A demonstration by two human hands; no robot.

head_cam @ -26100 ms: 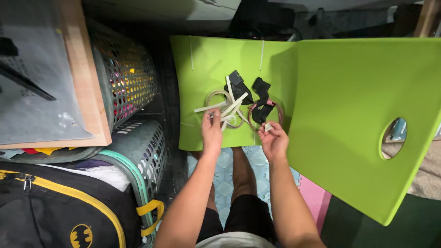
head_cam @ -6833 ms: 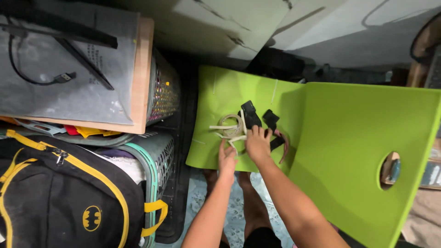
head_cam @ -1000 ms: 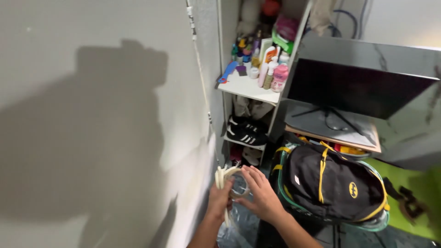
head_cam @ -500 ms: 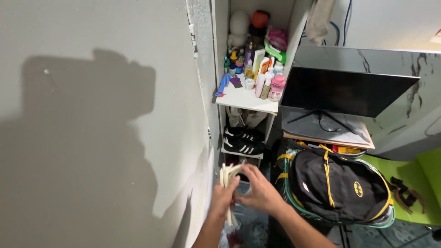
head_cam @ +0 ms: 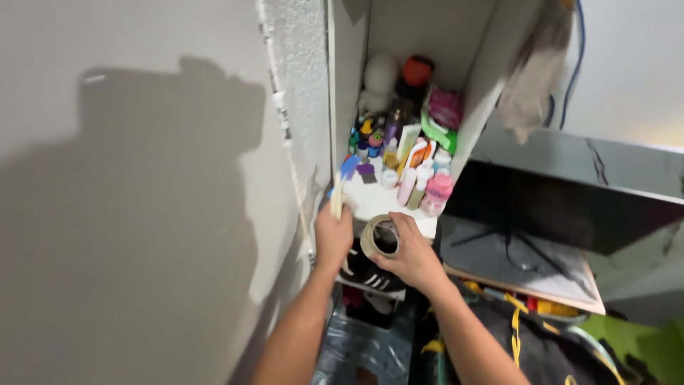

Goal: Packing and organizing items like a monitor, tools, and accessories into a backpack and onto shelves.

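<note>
My right hand [head_cam: 407, 255] grips a beige roll of tape [head_cam: 379, 236] at its rim, held up in front of a white shelf [head_cam: 388, 209]. My left hand [head_cam: 333, 237] is closed around a bundle of pale flat strips [head_cam: 336, 197] that stick up out of the fist, close to the shelf's left side panel. Both hands are raised side by side, a few centimetres apart, at the shelf's front edge.
The shelf holds several bottles and tubes [head_cam: 413, 178], a blue comb [head_cam: 348, 168] and a pink bottle [head_cam: 437, 194]. Black sneakers [head_cam: 367, 274] sit on the shelf below. A dark monitor [head_cam: 563, 214] stands on a board at right. A grey wall [head_cam: 142, 178] fills the left.
Both hands rose from low near the floor up to the shelf's front edge. The tape roll and the strips, held together before, are now in separate hands. The view tilted upward.
</note>
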